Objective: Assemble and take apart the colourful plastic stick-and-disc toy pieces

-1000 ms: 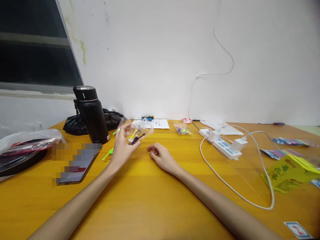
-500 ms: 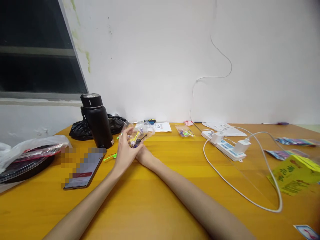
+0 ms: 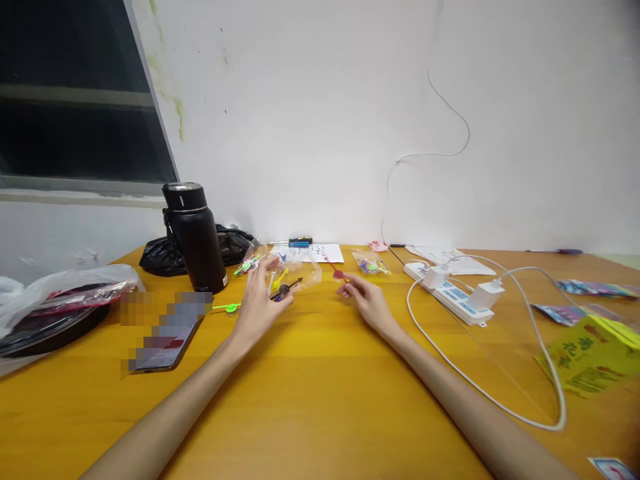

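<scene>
My right hand pinches a small red plastic piece with a thin stem pointing up and left, just above the table. My left hand has its thumb and fingers apart beside a clear plastic bag. A dark round piece with an arrow-like tip and a yellow piece are at this bag; whether they lie inside it I cannot tell. To the left of that hand lies a thin bright green piece with a round middle.
A black bottle and a phone are at the left. Other small bags of coloured pieces lie near the wall, with a screwdriver. On the right are a power strip, a looping white cable and a yellow packet.
My right hand has come away from the left and moved right, now with the red piece. The clear bag is lower, and the left hand's fingers have spread. The view has shifted slightly.
</scene>
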Action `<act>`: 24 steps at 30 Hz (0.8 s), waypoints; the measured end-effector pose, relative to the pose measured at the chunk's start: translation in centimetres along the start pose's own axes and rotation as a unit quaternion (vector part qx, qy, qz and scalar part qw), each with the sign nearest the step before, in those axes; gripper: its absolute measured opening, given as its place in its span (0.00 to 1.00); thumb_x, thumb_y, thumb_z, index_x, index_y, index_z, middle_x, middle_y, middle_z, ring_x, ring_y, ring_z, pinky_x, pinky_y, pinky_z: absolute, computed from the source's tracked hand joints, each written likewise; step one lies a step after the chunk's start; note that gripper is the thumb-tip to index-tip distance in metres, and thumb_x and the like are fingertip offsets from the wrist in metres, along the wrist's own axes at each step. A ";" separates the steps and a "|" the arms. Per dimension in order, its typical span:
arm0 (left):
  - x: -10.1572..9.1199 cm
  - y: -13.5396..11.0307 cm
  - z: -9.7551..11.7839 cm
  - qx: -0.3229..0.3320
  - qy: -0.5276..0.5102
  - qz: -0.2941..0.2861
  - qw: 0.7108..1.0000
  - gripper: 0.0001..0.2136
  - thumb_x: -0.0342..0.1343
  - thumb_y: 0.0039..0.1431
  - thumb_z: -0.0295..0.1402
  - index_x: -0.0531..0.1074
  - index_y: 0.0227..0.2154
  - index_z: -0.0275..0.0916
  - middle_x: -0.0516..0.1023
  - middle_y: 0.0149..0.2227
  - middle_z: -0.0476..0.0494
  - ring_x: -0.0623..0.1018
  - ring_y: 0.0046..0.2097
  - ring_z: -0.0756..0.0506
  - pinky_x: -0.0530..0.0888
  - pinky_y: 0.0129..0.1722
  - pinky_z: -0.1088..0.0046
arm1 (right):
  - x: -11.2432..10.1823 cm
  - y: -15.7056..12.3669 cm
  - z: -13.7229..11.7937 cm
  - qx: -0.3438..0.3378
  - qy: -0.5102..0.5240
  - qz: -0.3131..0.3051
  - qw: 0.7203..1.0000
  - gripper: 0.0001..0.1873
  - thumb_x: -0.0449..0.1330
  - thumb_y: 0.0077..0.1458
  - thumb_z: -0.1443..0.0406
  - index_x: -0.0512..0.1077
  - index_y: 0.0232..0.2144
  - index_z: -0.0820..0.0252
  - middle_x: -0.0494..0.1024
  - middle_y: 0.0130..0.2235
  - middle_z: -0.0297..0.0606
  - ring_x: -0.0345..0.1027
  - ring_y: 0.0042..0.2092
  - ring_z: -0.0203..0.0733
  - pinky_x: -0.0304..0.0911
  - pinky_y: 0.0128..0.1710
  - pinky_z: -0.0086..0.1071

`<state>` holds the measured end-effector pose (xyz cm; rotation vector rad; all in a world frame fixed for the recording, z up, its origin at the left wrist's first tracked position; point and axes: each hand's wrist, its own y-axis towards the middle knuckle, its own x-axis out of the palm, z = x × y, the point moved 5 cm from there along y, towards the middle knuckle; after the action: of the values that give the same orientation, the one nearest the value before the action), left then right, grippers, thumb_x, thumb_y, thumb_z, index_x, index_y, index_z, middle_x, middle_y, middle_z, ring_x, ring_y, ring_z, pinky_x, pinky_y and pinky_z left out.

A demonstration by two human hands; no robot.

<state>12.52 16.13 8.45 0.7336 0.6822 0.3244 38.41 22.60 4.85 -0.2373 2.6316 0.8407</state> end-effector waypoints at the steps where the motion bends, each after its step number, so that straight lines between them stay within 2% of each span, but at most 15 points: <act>1: 0.1 0.0 -0.1 0.001 0.007 -0.008 1.000 0.30 0.63 0.56 0.30 0.60 0.60 0.46 0.73 0.55 0.42 0.69 0.60 0.37 0.66 0.60 0.56 | -0.8 0.1 -0.2 0.005 0.030 0.033 0.999 0.17 0.55 0.67 0.57 0.73 0.51 0.60 0.83 0.37 0.41 0.76 0.37 0.41 0.71 0.44 0.37; 4: 0.3 -0.1 -0.4 0.002 0.024 -0.026 0.999 0.30 0.63 0.56 0.30 0.60 0.60 0.46 0.74 0.54 0.42 0.68 0.60 0.36 0.66 0.60 0.55 | -2.3 0.2 -1.8 -0.009 0.072 0.086 0.994 0.15 0.60 0.63 0.55 0.72 0.44 0.60 0.83 0.38 0.42 0.78 0.39 0.42 0.72 0.45 0.38; 7: 0.6 -0.2 -0.6 0.000 0.028 -0.044 0.999 0.30 0.62 0.56 0.29 0.59 0.61 0.46 0.75 0.52 0.43 0.70 0.58 0.35 0.66 0.59 0.54 | -2.6 0.0 -3.8 -0.030 0.023 0.088 0.995 0.14 0.61 0.63 0.55 0.75 0.40 0.60 0.83 0.39 0.42 0.78 0.42 0.43 0.72 0.47 0.38; 10: 0.9 -0.3 -0.4 0.003 0.013 -0.066 0.998 0.30 0.61 0.56 0.29 0.60 0.61 0.46 0.74 0.54 0.42 0.69 0.60 0.35 0.66 0.59 0.54 | -2.5 -0.3 -5.1 -0.046 -0.041 0.090 0.994 0.12 0.61 0.63 0.56 0.77 0.39 0.59 0.83 0.38 0.40 0.78 0.40 0.43 0.72 0.45 0.38; 14: 1.2 -0.5 0.5 0.017 -0.006 -0.095 0.995 0.31 0.61 0.56 0.29 0.59 0.62 0.47 0.73 0.55 0.42 0.69 0.61 0.36 0.65 0.61 0.54 | -1.6 -0.8 -6.1 -0.089 -0.113 0.066 0.987 0.08 0.61 0.64 0.60 0.78 0.38 0.56 0.83 0.38 0.38 0.75 0.37 0.42 0.70 0.40 0.37; 19: 2.0 -1.2 2.0 0.057 -0.038 -0.138 0.988 0.33 0.61 0.57 0.29 0.57 0.63 0.49 0.73 0.54 0.42 0.70 0.60 0.37 0.66 0.61 0.54 | -0.2 -1.5 -7.8 -0.176 -0.182 0.020 0.967 0.07 0.61 0.65 0.63 0.80 0.40 0.52 0.82 0.39 0.38 0.72 0.42 0.47 0.67 0.46 0.42; 24: 2.7 -2.0 3.2 0.050 -0.063 -0.169 0.982 0.35 0.62 0.56 0.29 0.55 0.64 0.51 0.73 0.55 0.43 0.71 0.59 0.38 0.67 0.60 0.56 | 0.2 -2.0 -8.8 -0.199 -0.195 0.019 0.960 0.05 0.63 0.63 0.63 0.81 0.39 0.50 0.82 0.39 0.36 0.70 0.42 0.46 0.65 0.46 0.41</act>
<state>16.75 14.44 7.48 0.7131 0.6926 -0.0681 36.19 15.81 10.43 -0.1081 2.0927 1.2812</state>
